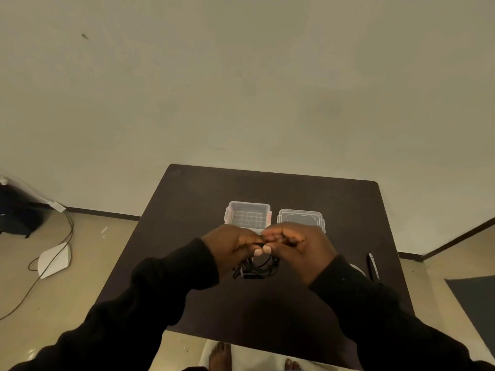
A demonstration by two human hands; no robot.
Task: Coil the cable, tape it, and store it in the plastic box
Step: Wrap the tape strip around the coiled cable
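Head view, looking down: black cable point(258, 269) bunched in loose loops, hanging just under the two hands, above the dark table point(203, 199). Left hand point(235, 243) and right hand point(292, 243) are pressed together, thumbs touching, both curled tight around the top of the cable bundle, so the coil dangles below the grip on the near side. Past the cable, just beyond the knuckles, sits the clear plastic box point(247, 214), open, and its lid point(300, 217) lies flat on the table right beside it. Out to the right of the cable, well apart, a slim dark pen-like tool point(372, 266) rests near the table edge, with something white point(357, 269) partly hidden behind the right sleeve
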